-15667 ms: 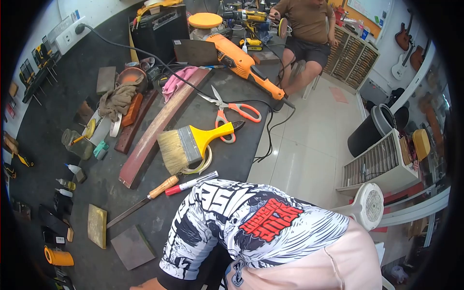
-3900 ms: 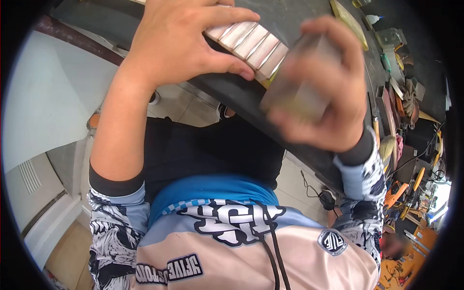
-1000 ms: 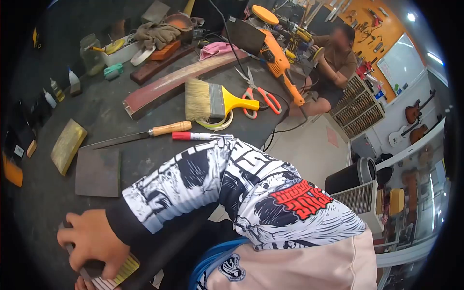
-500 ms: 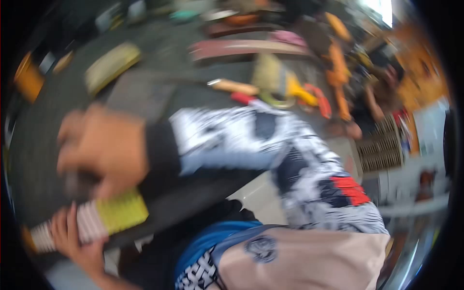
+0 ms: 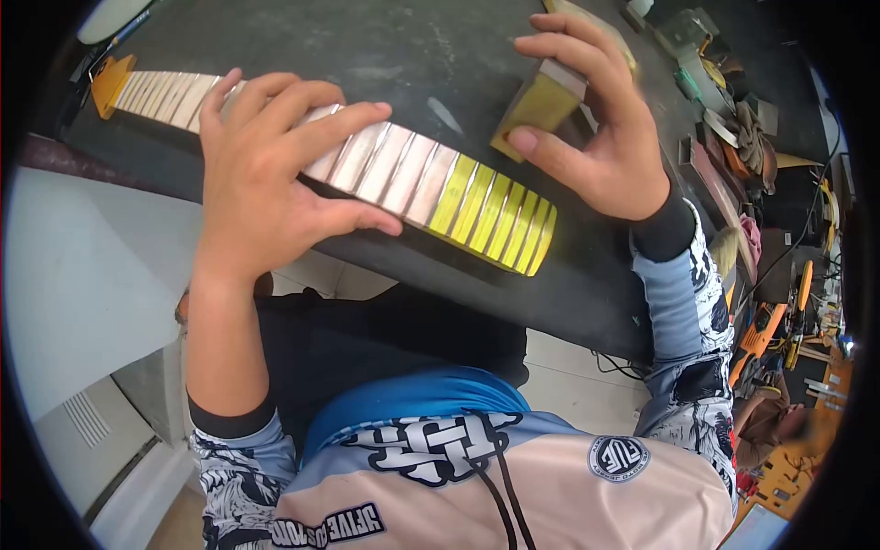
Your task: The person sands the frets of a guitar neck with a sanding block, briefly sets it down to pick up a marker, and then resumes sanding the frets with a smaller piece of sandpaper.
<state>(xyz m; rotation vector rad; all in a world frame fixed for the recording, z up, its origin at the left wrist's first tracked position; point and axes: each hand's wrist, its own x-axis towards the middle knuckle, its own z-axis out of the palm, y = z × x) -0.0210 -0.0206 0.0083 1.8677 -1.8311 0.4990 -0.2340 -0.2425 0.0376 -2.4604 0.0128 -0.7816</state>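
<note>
A guitar neck [image 5: 390, 174] lies slanted along the near part of the dark table. Pale tape covers the fretboard between its metal frets, turning bright yellow at the right end. An orange piece shows at its far left end. Across the middle of the neck rests my left hand [image 5: 261, 179], thumb on the near side and fingers over the tape, gripping it. My right hand [image 5: 610, 128] holds a block [image 5: 547, 96] with a yellowish face, likely a sanding block, between thumb and fingers. That block is just beyond the neck's yellow end.
The dark table [image 5: 394, 46] stretches away beyond the neck. Another yellowish block [image 5: 600, 27] lies behind my right hand. Along the right side are several tools, an orange-handled tool [image 5: 756, 335] and a long reddish bar [image 5: 710, 179]. A person [image 5: 770, 417] is at the far right.
The view has swung left and steadied. My right hand was blurred over the yellow-taped end; now it is held off beyond the neck with the block. My left hand still grips the neck.
</note>
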